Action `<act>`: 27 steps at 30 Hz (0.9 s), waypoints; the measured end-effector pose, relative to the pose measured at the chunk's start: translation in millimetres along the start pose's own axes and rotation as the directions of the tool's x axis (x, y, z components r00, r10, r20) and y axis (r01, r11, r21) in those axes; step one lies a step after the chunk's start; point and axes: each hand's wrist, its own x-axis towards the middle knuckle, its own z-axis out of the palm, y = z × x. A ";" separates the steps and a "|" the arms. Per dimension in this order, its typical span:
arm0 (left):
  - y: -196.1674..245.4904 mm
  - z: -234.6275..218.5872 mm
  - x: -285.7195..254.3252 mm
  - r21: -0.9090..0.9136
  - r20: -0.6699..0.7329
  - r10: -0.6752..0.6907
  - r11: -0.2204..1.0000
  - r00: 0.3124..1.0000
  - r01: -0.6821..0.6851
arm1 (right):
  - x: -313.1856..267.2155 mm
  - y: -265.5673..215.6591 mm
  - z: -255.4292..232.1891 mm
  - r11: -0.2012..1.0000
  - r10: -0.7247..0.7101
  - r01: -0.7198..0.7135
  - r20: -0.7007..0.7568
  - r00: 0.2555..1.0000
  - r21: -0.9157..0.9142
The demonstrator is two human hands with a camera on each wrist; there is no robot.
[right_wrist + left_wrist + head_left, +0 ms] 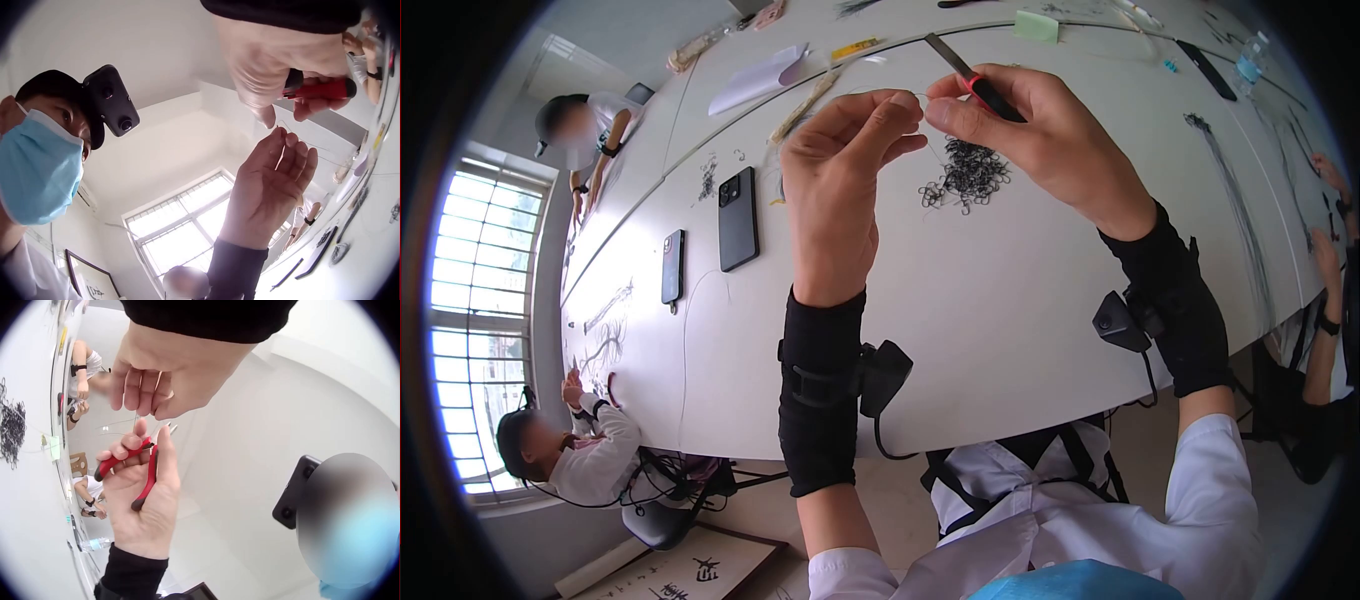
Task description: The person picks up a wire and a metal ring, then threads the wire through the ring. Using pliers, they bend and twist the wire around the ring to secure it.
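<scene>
My left hand point(840, 150) is raised over the table, its thumb and index fingertip pinched on a thin line point(119, 422). Facing it, my right hand point(1050, 130) has its thumb and index tip close to the same spot. Pliers with red-and-black handles point(149, 481) lie across the right palm, held by the curled fingers. In the head view their metal part points up and left. Below the hands a pile of small black hooks point(970, 175) lies on the white table point(980, 330). What sits right between the fingertips is too small to tell.
Two dark phones point(738, 220) point(673, 270) lie left of my left arm. Farther back are a white paper sheet point(758, 80), a green note point(1037, 27) and a water bottle point(1251, 62). A bundle of dark strands point(1235, 200) stretches along the right. Other people sit around the table.
</scene>
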 end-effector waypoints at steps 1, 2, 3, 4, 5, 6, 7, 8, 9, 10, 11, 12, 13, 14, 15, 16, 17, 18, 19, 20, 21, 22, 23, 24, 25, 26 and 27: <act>0.1 -2.4 0.3 -0.105 0.007 -0.045 0.993 0.999 0.046 | -1.2 -1.8 0.5 0.998 0.043 -0.045 0.054 0.998 0.038; -1.0 -7.9 1.7 -0.116 0.055 -0.075 0.990 0.996 0.081 | -2.2 -1.7 2.7 0.993 0.064 -0.071 0.079 0.995 0.091; -0.3 -10.0 2.7 -0.146 0.074 -0.104 0.983 0.992 0.114 | -3.0 -0.5 6.0 0.985 0.082 -0.097 0.105 0.991 0.142; 0.2 -11.4 3.4 -0.174 0.094 -0.132 0.974 0.987 0.147 | -3.9 0.1 7.8 0.973 0.100 -0.124 0.131 0.986 0.193; 0.4 -12.5 3.4 -0.203 0.114 -0.161 0.962 0.980 0.181 | -4.2 -2.3 6.7 0.971 0.116 -0.141 0.137 0.984 0.193; 1.2 -12.8 3.2 -0.224 0.118 -0.188 0.952 0.975 0.211 | -4.0 -6.3 3.8 0.968 0.132 -0.159 0.144 0.981 0.193; 2.7 -13.1 3.1 -0.245 0.121 -0.215 0.939 0.969 0.239 | -3.6 -8.8 2.0 0.965 0.148 -0.176 0.153 0.977 0.192; 3.4 -13.6 3.0 -0.266 0.125 -0.241 0.926 0.962 0.267 | -2.9 -8.5 0.6 0.965 0.167 -0.193 0.151 0.974 0.176; 2.8 -14.7 3.1 -0.278 0.132 -0.248 0.920 0.960 0.276 | -1.7 -7.5 -1.5 0.964 0.187 -0.210 0.147 0.971 0.161; 1.2 -16.0 3.7 -0.288 0.141 -0.254 0.914 0.957 0.285 | -0.8 -6.7 -2.8 0.963 0.206 -0.226 0.142 0.968 0.146; -0.5 -16.5 4.3 -0.298 0.150 -0.261 0.908 0.954 0.295 | -0.7 -5.8 -2.9 0.967 0.191 -0.212 0.144 0.971 0.144; -2.0 -16.9 4.8 -0.303 0.149 -0.261 0.906 0.954 0.296 | -0.7 -4.6 -2.3 0.970 0.176 -0.197 0.147 0.973 0.141; -3.4 -17.2 5.3 -0.309 0.147 -0.262 0.904 0.954 0.296 | -0.4 -3.4 -1.8 0.973 0.161 -0.182 0.150 0.976 0.139; -3.9 -17.3 5.5 -0.314 0.146 -0.262 0.902 0.954 0.295 | 1.3 -0.6 -3.5 0.981 0.167 -0.181 0.159 0.973 0.073; -3.7 -16.8 5.3 -0.283 0.119 -0.241 0.922 0.963 0.265 | 3.8 3.5 -6.9 0.984 0.174 -0.178 0.167 0.970 0.006; -3.1 -15.7 5.0 -0.252 0.092 -0.218 0.939 0.972 0.234 | 5.2 5.8 -9.5 0.983 0.181 -0.173 0.176 0.968 -0.061; -2.6 -14.9 4.8 -0.220 0.065 -0.194 0.954 0.979 0.203 | 5.5 6.1 -11.0 0.985 0.158 -0.148 0.120 0.980 -0.086; -2.2 -14.1 4.4 -0.198 0.048 -0.172 0.964 0.984 0.178 | 5.6 6.0 -12.6 0.986 0.132 -0.125 0.064 0.989 -0.114; -1.9 -13.5 4.0 -0.177 0.031 -0.150 0.972 0.988 0.153 | 6.2 3.7 -13.5 0.984 0.105 -0.103 0.008 0.994 -0.143; -1.8 -13.0 3.8 -0.155 0.015 -0.128 0.979 0.992 0.129 | 4.0 -0.9 -13.0 0.984 0.036 -0.034 0.009 0.999 -0.172; -2.3 -12.9 3.7 -0.129 0.012 -0.116 0.985 0.993 0.116 | 1.5 -6.5 -10.2 0.982 0.012 -0.010 0.008 1.000 -0.186; -3.0 -12.9 3.6 -0.103 0.010 -0.104 0.989 0.994 0.105 | -1.3 -11.6 -6.8 0.980 -0.011 0.012 0.007 1.000 -0.200; -3.7 -12.8 3.5 -0.075 0.009 -0.093 0.993 0.996 0.094 | -3.2 -14.4 -4.1 0.977 -0.034 0.034 0.005 0.999 -0.213; -4.1 -12.7 3.2 -0.071 0.011 -0.088 0.994 0.996 0.089 | -4.5 -14.0 -1.7 0.974 -0.046 0.047 0.007 0.999 -0.223; -4.4 -12.6 3.1 -0.067 0.013 -0.082 0.994 0.997 0.083 | -5.5 -11.9 0.1 0.970 -0.067 0.065 -0.001 0.998 -0.234; -4.4 -12.8 2.9 -0.063 0.013 -0.075 0.995 0.997 0.076 | -6.1 -9.4 2.4 0.966 -0.090 0.085 -0.007 0.996 -0.244; -3.6 -11.9 2.6 -0.079 -0.002 -0.077 0.994 0.997 0.077 | -6.1 -8.4 4.0 0.961 -0.112 0.106 -0.012 0.994 -0.255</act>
